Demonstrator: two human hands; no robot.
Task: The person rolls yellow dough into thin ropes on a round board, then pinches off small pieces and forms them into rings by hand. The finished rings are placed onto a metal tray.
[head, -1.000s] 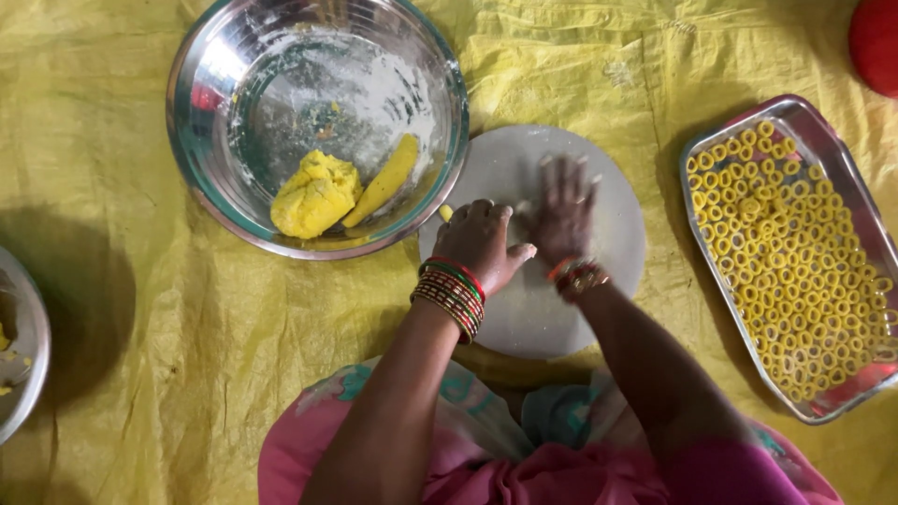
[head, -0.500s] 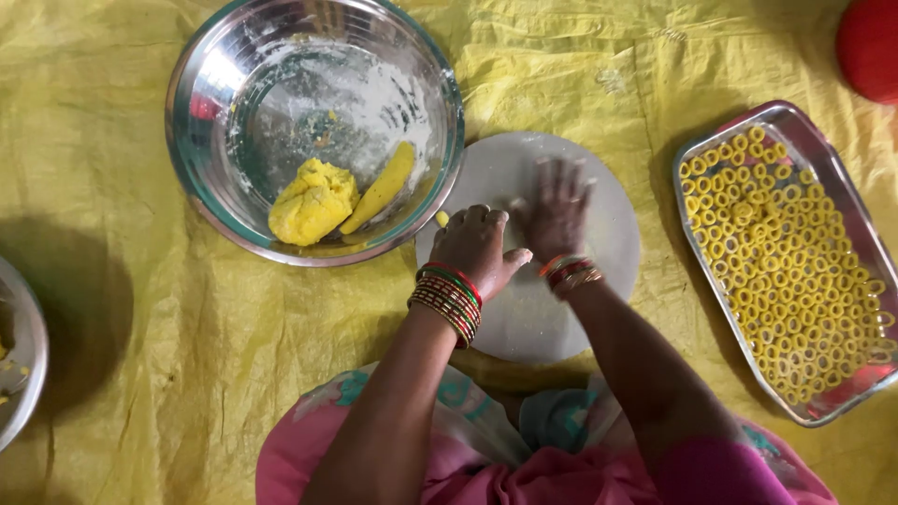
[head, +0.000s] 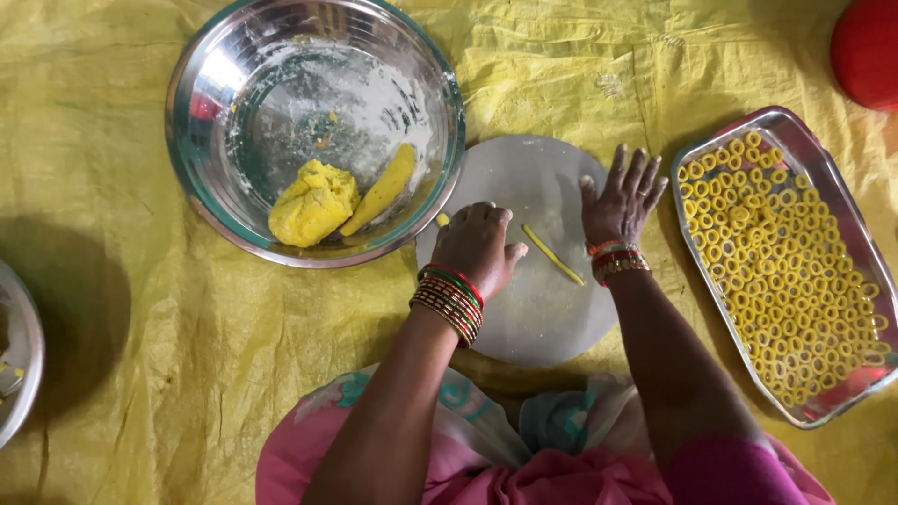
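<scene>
Round board (head: 533, 309) — dough strand (head: 552, 253) at centre. Left hand (head: 477, 245) curled shut on its left side; right hand (head: 619, 198) spread flat on its right edge.

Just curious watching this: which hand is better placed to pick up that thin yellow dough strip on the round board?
Probably the right hand: it lies flat and open just beside the dough strip on the round board. The left hand is curled around a small dough piece.
</scene>
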